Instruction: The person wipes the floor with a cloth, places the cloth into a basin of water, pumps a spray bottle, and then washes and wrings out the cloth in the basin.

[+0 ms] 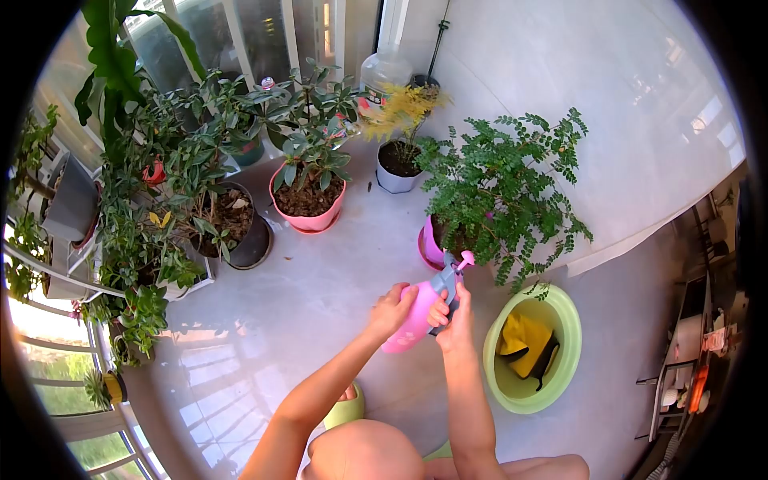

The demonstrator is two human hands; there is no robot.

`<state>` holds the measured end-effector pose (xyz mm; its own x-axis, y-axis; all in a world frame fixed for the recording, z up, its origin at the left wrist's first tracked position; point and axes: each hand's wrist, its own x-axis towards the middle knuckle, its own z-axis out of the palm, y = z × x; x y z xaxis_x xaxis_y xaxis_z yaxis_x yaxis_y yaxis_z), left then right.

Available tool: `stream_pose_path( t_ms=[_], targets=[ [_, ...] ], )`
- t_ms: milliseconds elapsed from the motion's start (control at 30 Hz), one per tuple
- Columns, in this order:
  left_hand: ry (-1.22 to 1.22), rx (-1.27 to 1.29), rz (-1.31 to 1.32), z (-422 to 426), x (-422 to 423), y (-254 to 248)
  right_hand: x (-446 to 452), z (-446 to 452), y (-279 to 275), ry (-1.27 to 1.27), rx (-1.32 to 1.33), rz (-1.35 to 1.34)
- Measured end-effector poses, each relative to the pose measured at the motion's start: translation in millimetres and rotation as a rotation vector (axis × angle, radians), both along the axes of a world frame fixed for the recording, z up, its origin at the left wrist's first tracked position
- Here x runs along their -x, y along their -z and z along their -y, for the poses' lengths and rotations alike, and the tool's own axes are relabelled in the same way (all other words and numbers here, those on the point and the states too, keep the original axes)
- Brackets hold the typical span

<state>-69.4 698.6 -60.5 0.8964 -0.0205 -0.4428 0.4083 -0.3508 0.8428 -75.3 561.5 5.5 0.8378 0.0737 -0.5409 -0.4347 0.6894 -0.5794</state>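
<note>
A pink spray bottle (411,320) with a grey trigger head and a pink nozzle tilts up and to the right in front of me. My left hand (391,310) is closed against the side of its body. Around the grey trigger and neck, my right hand (454,318) has its fingers wrapped. Just beyond the nozzle stands a leafy green plant (504,188) in a magenta pot (432,242). Its fine foliage spreads to the right of the bottle. Whether any spray leaves the nozzle cannot be made out.
A light green tub (572,344) with a yellow and black cloth item (526,344) stands at right. Further back are a pink pot (308,208), a dark pot (250,240) and a whitish pot (398,178). Crowded plants (136,216) line the left railing.
</note>
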Motion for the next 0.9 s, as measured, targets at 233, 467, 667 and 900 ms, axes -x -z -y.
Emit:
stream_pose_path(
  t_ms=[233,467,667,900],
  targets=[
    [-0.006,0.059,0.021,16.5,0.0,27.9,3.4,9.4,4.0,0.042,0.022,-0.038],
    [0.015,0.085,-0.024,24.1,4.2,31.3,11.7,14.1,1.7,0.058,0.042,-0.015],
    [0.051,0.081,-0.012,36.6,6.4,32.6,15.4,29.3,5.5,0.077,0.027,-0.018],
    [0.085,0.082,-0.029,43.7,9.4,27.5,20.8,32.1,-4.4,0.088,0.078,-0.018]
  ],
)
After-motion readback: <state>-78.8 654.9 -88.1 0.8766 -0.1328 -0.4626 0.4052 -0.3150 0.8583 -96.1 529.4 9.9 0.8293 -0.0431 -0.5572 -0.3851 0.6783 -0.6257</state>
